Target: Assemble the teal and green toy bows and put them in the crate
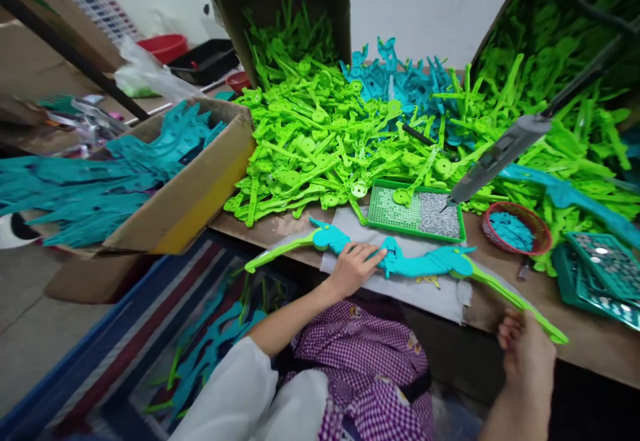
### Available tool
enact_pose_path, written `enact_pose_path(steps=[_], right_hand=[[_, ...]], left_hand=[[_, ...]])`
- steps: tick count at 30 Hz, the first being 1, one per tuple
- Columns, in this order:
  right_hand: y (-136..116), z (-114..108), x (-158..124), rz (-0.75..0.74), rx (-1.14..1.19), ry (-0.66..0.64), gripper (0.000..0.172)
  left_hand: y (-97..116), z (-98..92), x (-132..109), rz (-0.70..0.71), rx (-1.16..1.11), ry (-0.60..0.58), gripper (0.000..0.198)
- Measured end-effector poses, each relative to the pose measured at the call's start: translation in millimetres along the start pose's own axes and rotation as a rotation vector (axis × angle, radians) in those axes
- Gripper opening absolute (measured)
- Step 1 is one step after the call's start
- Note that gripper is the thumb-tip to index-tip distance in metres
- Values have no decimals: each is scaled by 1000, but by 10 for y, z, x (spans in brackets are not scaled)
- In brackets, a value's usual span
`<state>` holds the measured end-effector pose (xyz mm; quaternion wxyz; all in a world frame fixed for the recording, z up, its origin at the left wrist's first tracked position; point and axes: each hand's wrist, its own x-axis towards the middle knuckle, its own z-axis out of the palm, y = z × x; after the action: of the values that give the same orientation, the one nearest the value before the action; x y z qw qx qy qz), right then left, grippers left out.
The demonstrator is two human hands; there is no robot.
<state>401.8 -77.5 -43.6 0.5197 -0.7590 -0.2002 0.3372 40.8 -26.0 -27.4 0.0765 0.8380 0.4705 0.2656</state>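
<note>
A toy bow [425,264] with a blue middle and two long green limbs lies across the table's front edge, partly over a pale cloth [350,224]. My left hand [355,267] is closed over its blue middle, left of the centre piece. By the tip of the right green limb [520,297] is my right hand [530,347], fingers curled in; what they hold is hidden. Above the bow, a grey electric screwdriver [500,154] hangs with its bit over a green tray [380,217] of small metal screws. One loose green limb [404,194] rests across that tray.
Green limbs [310,154] are heaped behind, spilling from a carton [225,27], with blue parts [400,81] beyond. A box [185,201] of blue parts stands left. At right are a red basket [543,241] and green trays [570,287]. A bin [150,327] below holds more pieces.
</note>
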Motion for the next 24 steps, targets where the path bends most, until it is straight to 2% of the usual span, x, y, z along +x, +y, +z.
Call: enact_pose_path(steps=[2,4,6,8,11,14,17,19,21,24], right_hand=[[-95,-78,-105,-11,-272,12,37],[-303,-10,-269,-141,-357,83,38],[-553,236,-431,-302,-199,135,41],[-757,568,-509,-374,-63,-37,41],[-897,914,-413,-451,-121,-159,43],[-961,995,-197,-451,-128,-191,41],[-1161,1158,64,-492,-28,-276,38],[-1376,1455,278,-513,-12,-382,36],[-1614,1869,495,-443,-44,-488,35],[-1961,2517,729,-421,-43,-565,34]], left_hand=[[-4,30,-51,10,-2,-7,36],[-15,56,-85,30,-4,-3,35],[-26,78,-96,68,2,12,35],[-35,93,-90,102,12,27,36],[-72,105,-76,144,33,62,36],[-135,111,-76,211,55,88,36],[-156,112,-81,204,50,96,34],[-140,109,-85,162,35,99,32],[-114,105,-90,131,25,116,32],[-80,103,-97,101,17,141,33]])
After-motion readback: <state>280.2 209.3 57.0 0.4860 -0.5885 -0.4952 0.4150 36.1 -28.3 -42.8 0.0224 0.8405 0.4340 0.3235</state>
